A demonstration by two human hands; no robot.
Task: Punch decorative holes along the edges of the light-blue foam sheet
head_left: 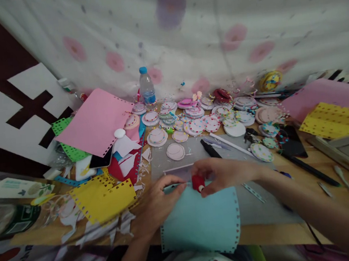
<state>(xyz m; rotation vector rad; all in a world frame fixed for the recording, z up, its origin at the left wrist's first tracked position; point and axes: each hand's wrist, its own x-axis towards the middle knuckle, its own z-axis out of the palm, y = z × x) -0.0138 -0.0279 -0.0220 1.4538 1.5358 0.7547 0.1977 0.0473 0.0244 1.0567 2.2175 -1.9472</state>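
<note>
A light blue paper sheet [203,223] with punched, scalloped edges lies on a grey mat [263,206] at the table's near edge. My left hand [157,205] pinches the sheet's top edge and presses it down. My right hand [225,173] grips a small red punch [198,183] set on that same top edge, right beside my left fingertips. A thin strip with holes [253,192] lies just under my right wrist.
Several decorated paper discs [198,123] crowd the back of the table by a water bottle [146,87]. A pink sheet [97,121] and yellow punched sheets [102,199] lie to the left, more yellow paper [335,121] to the right. Black pens [210,148] lie beyond my hands.
</note>
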